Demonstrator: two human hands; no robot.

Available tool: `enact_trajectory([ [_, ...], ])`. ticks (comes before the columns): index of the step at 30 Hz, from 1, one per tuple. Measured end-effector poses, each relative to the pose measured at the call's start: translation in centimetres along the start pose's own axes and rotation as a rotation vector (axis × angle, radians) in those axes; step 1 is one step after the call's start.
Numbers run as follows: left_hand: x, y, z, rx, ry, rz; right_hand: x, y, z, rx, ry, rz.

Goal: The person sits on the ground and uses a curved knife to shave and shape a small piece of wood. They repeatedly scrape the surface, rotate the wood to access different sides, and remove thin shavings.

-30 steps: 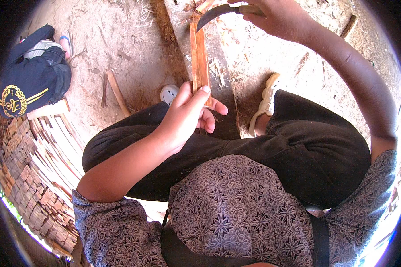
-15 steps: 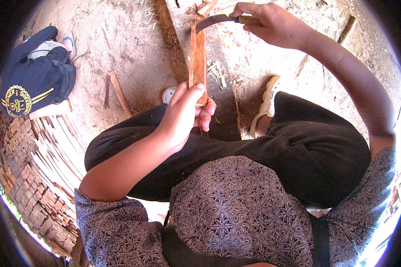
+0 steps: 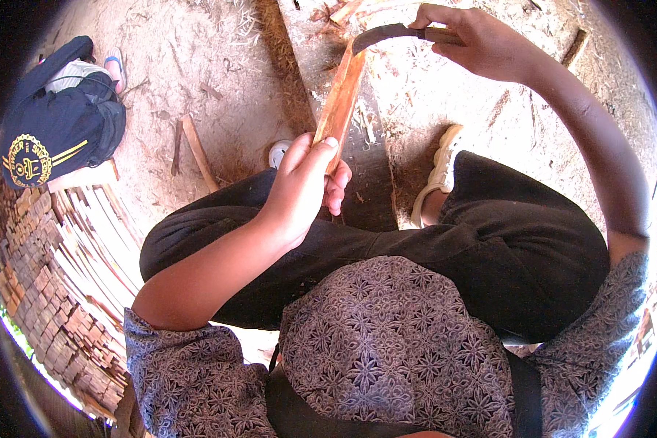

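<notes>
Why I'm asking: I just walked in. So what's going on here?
The person's left hand holds a wood strip at a slant. The right hand grips a curved knife by its handle, the blade at the strip's far end. A wood stack stands off to the left.

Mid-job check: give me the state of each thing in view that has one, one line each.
Wood piece: slanted, far end toward the right
Curved knife: blade at the wood's far end, contact unclear
Left grip: closed around the wood
Right grip: closed on the knife handle
Wood stack: piled at left
Right shoe: worn
</notes>
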State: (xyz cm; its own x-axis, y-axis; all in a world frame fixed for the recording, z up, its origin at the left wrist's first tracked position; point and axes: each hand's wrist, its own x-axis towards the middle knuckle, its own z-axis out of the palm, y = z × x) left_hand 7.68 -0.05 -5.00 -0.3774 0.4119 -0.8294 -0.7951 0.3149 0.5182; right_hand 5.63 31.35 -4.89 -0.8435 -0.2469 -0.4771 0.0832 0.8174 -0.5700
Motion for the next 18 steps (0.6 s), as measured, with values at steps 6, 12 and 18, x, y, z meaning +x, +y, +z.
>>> enact_trajectory([
  [6,0.2,-0.2,-0.1,0.016,-0.012,0.009,-0.5,-0.6,-0.5,0.034,-0.045,0.112],
  [12,0.3,-0.5,-0.2,0.008,0.007,0.022,-0.6,1.0,-0.3,-0.172,-0.064,0.107],
  [18,1.3,-0.2,-0.7,-0.006,0.055,0.047,-1.5,3.1,1.6,-0.081,0.122,0.059],
])
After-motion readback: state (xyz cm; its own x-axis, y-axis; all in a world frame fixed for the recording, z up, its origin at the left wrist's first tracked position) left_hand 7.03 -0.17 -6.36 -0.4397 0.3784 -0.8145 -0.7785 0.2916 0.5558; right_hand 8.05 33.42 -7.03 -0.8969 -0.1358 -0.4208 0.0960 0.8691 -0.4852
